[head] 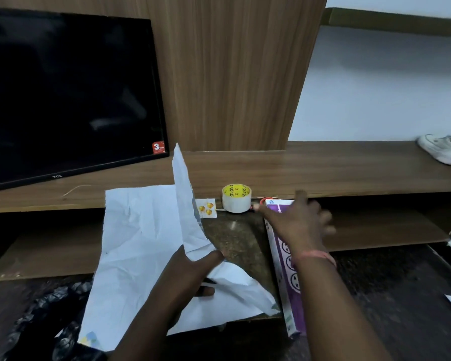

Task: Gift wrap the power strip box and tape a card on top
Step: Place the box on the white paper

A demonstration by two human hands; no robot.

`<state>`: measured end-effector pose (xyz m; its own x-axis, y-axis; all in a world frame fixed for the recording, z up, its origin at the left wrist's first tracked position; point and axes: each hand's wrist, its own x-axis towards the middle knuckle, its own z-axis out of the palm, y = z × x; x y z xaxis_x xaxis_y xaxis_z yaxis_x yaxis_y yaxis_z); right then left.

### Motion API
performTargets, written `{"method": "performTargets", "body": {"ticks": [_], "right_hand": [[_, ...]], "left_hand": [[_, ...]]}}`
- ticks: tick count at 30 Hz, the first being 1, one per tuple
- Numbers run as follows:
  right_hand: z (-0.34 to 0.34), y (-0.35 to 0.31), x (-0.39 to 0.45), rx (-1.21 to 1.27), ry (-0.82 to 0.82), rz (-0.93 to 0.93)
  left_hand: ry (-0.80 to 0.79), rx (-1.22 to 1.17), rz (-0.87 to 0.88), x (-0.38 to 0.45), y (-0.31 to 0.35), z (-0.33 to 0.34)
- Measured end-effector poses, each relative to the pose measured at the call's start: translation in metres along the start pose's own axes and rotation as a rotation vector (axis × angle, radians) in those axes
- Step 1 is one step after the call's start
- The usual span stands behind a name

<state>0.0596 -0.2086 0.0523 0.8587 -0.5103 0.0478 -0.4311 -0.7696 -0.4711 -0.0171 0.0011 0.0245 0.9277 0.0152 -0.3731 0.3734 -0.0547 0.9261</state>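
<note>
Crumpled white wrapping paper (141,243), left hand (190,277)

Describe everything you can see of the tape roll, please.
The tape roll lies flat, hole up, on the dark stone top beside the wooden shelf. Its wound tape looks pale and glossy; the inner core is yellow with small dark print. It sits between the card and the box, apart from both. Something red lies right behind it. No hand touches it; the right hand reaches over the box nearby.

Dim room, blurred hands, perhaps wide-angle bowing
</note>
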Motion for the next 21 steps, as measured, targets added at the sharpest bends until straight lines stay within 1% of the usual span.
{"method": "performTargets", "body": {"ticks": [2,3,4,6,8,11,13,14,16,19,21], "right_hand": [[-0.005,0.032,-0.013,0.047,-0.195,0.139],[-0.003,0.042,-0.019,0.076,-0.272,0.166],[0.003,0.049,-0.024,0.074,-0.314,0.180],[0.012,0.050,-0.033,-0.027,-0.302,0.193],[0.020,0.050,-0.038,-0.091,-0.230,0.179],[0.015,0.047,-0.040,0.001,-0.164,0.171],[0.002,0.045,-0.038,0.053,-0.118,0.147],[-0.005,0.045,-0.036,0.085,-0.086,0.130],[-0.017,0.045,-0.031,0.185,-0.059,0.096],[-0.029,0.045,-0.026,0.348,-0.098,0.081],[-0.039,0.049,-0.025,0.401,-0.065,0.079]], "left_hand": [[-0.001,0.024,-0.002,-0.003,0.003,-0.001],[-0.009,0.038,0.005,-0.005,0.004,0.000],[-0.017,0.050,0.009,-0.007,0.004,0.001],[-0.019,0.057,0.009,-0.011,0.005,0.004],[-0.022,0.046,0.023,-0.012,0.001,0.007],[-0.022,0.049,0.084,-0.011,-0.002,0.011],[-0.006,0.111,0.142,-0.009,-0.003,0.016],[-0.006,0.160,0.177,-0.010,-0.002,0.019],[0.024,0.320,0.188,-0.008,-0.006,0.024],[0.092,0.748,0.119,-0.006,-0.025,0.025],[0.092,0.941,0.083,-0.008,-0.039,0.021]]}}
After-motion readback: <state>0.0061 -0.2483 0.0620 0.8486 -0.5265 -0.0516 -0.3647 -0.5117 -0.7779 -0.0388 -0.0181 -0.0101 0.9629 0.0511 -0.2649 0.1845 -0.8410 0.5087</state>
